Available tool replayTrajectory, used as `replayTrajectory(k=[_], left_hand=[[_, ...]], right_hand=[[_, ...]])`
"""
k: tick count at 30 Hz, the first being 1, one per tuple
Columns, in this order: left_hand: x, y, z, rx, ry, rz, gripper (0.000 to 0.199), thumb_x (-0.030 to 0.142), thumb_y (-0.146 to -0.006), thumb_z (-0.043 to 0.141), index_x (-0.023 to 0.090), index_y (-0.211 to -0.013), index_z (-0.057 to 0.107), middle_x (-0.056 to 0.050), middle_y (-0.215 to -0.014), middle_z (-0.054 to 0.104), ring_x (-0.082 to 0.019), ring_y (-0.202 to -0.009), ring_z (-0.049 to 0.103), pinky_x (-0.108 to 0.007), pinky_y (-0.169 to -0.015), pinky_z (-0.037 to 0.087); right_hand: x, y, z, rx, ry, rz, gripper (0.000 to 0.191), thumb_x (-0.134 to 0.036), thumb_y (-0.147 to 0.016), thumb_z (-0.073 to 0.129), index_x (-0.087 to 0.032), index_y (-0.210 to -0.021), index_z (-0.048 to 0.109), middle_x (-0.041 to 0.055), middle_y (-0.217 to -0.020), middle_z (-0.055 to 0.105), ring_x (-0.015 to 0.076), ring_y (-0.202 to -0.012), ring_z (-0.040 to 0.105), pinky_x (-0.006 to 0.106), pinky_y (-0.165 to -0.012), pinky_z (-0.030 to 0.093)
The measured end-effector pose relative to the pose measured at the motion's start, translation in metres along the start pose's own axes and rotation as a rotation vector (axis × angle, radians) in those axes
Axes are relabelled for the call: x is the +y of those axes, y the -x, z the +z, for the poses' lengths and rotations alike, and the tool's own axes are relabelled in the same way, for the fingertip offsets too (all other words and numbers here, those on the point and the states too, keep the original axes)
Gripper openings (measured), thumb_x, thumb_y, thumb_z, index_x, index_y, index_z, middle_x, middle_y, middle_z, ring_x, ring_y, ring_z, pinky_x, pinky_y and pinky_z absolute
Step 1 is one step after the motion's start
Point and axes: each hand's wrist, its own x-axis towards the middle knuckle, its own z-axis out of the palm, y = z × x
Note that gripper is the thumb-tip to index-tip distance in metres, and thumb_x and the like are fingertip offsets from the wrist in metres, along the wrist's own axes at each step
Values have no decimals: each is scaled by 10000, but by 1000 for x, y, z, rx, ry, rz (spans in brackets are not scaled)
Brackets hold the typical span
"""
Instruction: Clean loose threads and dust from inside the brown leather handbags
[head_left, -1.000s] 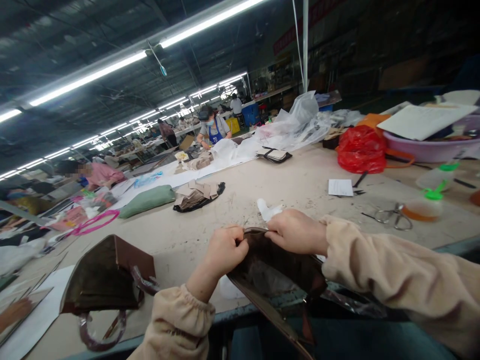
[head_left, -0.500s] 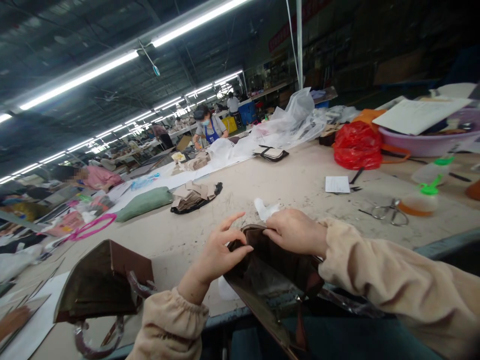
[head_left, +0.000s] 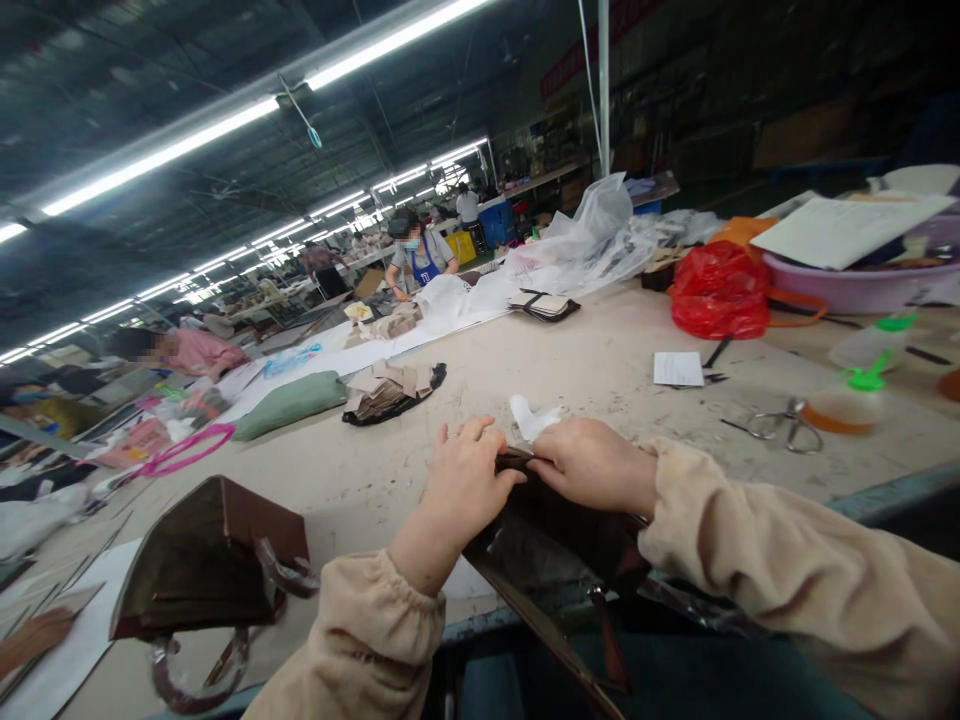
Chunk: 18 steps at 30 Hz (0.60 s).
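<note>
A dark brown handbag (head_left: 555, 570) leans at the table's near edge, its mouth facing me. My left hand (head_left: 469, 475) has its fingers closed over the bag's far top rim, with the thumb on the inner side. Close beside it, my right hand (head_left: 592, 462) pinches the same rim between thumb and fingers. Just behind my hands lies a crumpled white piece (head_left: 531, 415), perhaps tissue. To the left, a second brown handbag (head_left: 206, 555) rests on the table, its handles wrapped in clear plastic.
A green pouch (head_left: 291, 405) and a brown paper-stuffed piece (head_left: 394, 388) lie ahead. On the right are scissors (head_left: 787, 425), a squeeze bottle (head_left: 844, 408), a white card (head_left: 678, 369), a red plastic bag (head_left: 718, 290) and a purple basin (head_left: 847, 285). A co-worker's hand (head_left: 34, 640) shows far left.
My left hand has moved right and closed onto the bag's rim, nearer my right hand. The right hand keeps its pinch. The co-worker's hand at far left has shifted rightward.
</note>
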Motion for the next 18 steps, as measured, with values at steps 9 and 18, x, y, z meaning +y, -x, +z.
replayTrajectory(k=[9, 18], left_hand=[[-13, -2, 7, -40, 140, 84, 92, 218, -829, 573, 217, -772, 645, -34, -1044, 693, -195, -963, 618, -405, -988, 379], [-12, -5, 11, -24, 73, -36, 164, 306, -837, 545, 197, -735, 612, -15, -693, 658, -164, -664, 577, -270, -611, 370]], right_hand=[[4, 0, 1, 22, -11, -20, 295, -332, -900, 442, -183, -782, 668, 53, -784, 687, 186, -739, 623, 271, -610, 348], [4, 1, 3, 43, -7, 22, 354, -396, -909, 431, -196, -738, 668, 46, -742, 684, 183, -705, 613, 275, -574, 292]])
